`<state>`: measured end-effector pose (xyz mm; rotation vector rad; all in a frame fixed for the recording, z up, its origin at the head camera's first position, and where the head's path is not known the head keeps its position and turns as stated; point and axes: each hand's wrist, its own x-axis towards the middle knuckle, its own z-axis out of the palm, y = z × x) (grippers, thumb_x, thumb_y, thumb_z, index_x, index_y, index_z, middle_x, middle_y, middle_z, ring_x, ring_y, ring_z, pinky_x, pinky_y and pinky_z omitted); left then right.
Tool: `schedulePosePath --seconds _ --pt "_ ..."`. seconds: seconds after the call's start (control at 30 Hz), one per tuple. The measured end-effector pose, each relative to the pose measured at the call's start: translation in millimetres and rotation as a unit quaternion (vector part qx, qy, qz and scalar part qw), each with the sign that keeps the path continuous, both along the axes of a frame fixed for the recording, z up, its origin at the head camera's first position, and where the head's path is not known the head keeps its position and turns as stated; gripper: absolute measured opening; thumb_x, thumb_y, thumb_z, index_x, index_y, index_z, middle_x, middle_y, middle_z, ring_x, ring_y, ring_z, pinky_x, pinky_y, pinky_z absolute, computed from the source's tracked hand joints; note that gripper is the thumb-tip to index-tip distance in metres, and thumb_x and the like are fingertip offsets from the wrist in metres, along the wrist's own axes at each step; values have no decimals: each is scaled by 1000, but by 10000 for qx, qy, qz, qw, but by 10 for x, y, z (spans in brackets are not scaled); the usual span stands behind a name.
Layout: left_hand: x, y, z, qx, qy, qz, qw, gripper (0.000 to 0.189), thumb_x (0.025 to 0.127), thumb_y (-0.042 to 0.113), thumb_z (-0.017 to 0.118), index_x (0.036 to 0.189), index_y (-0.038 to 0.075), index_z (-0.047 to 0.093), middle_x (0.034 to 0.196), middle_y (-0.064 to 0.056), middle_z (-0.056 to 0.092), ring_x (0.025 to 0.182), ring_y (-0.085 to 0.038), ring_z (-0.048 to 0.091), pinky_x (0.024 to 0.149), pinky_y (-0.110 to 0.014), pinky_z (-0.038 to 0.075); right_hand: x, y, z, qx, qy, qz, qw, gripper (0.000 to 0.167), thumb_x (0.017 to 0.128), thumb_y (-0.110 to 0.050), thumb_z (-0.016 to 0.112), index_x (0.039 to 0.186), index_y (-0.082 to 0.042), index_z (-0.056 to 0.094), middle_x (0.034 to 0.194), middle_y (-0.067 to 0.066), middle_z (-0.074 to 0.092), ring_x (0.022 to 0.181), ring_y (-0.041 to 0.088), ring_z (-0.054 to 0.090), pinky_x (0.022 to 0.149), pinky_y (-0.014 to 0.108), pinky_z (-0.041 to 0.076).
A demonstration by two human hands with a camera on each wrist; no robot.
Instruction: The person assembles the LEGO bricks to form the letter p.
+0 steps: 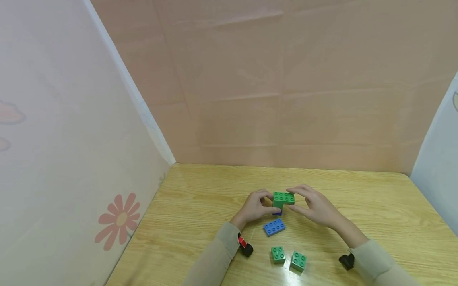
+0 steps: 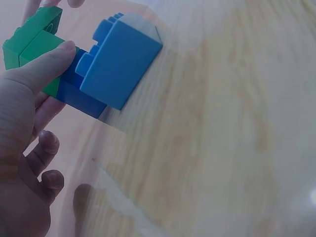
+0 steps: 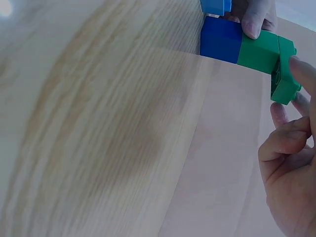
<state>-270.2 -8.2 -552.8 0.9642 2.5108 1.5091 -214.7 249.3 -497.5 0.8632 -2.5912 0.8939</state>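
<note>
A small stack of toy building bricks stands upright on the table between both hands. Its bottom is a dark blue brick (image 3: 220,40), with a square green brick (image 3: 258,51) above it. Across the top lies a long green brick (image 1: 284,198), which overhangs to the right. My left hand (image 1: 255,207) pinches the stack low down, thumb across the square green brick near its seam with the blue. My right hand (image 1: 316,206) holds the overhanging end of the long green brick between thumb and fingers. Just in front of the stack lies a lighter blue brick (image 1: 274,227), studs up.
Two square green bricks, one left (image 1: 278,254) and one right (image 1: 298,261), sit nearer the table's front. The wooden table (image 1: 200,190) meets a brown covered wall (image 1: 229,99) behind and a pale flowered panel (image 1: 71,159) on the left.
</note>
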Motion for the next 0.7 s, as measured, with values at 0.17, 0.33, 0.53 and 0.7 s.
schedulePosePath --seconds 0.17,0.33,0.53,0.7 --pt "2 -12 3 47 -23 2 10000 27 86 31 88 107 21 75 102 16 65 89 -11 58 77 -21 48 44 35 -11 16 -36 -56 10000 53 94 -26 81 142 -16 62 130 -2 64 90 18 60 69 28 47" --pt "4 -14 2 76 -122 26 9999 27 85 31 89 107 21 75 102 17 66 88 -12 58 76 -21 48 101 84 -27 -100 -339 -13 9994 53 95 -28 80 142 -15 61 125 -2 66 84 14 61 59 24 45" --pt "1 -14 -5 23 -120 59 9999 28 85 32 89 108 21 76 103 18 65 89 -9 56 77 -22 47 179 133 -13 -313 -646 286 9970 53 94 -23 80 143 -16 60 117 4 67 53 -5 29 48 21 36" --pt "-3 -13 -11 16 -163 58 9998 28 85 33 88 108 22 75 103 18 66 90 -8 56 78 -22 47 250 155 -5 -439 -819 525 9943 54 94 -19 80 144 -15 58 116 7 67 52 -7 27 46 22 35"
